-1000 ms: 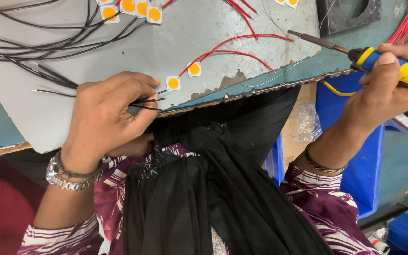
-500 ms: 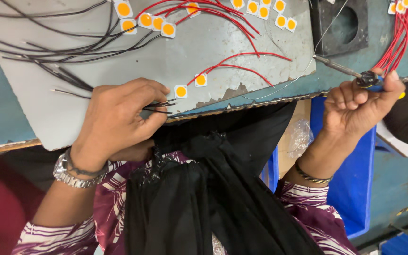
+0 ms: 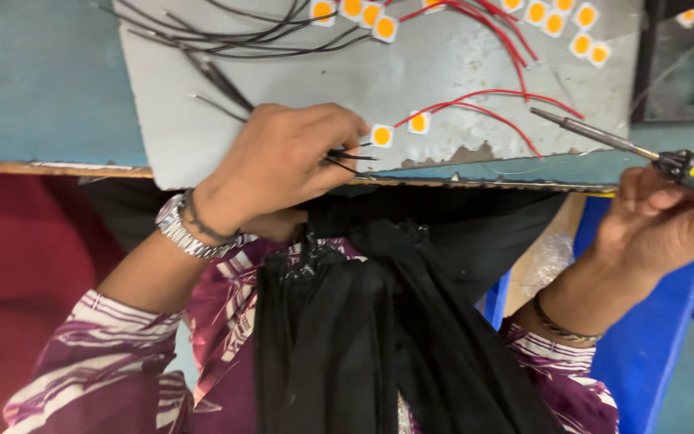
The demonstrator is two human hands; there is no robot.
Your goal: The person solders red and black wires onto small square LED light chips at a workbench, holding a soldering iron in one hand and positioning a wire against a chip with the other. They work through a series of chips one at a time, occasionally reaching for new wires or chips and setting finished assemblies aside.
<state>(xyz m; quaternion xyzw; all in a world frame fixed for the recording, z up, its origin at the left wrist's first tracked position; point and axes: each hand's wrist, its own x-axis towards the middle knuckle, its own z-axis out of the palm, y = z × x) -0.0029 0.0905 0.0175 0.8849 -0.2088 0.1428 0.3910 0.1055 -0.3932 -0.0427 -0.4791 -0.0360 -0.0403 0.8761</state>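
Meanwhile, my right hand (image 3: 668, 221) had swung the soldering iron (image 3: 604, 135) back over the grey board (image 3: 443, 88); half a second before, it had been off by the red wires at the far corner, so I judged the next joint was about to be made. Its fingers were wrapped shut around the blue-and-yellow handle, the tip hanging just above the board's near edge. My left hand (image 3: 283, 165) sat where it had been, fingers pinched closed on thin black wires (image 3: 347, 154), their ends just beside a small white square with an orange centre (image 3: 381, 135). That chip lay flat near the desk (image 3: 34, 88) edge, a red-wired twin beside it.
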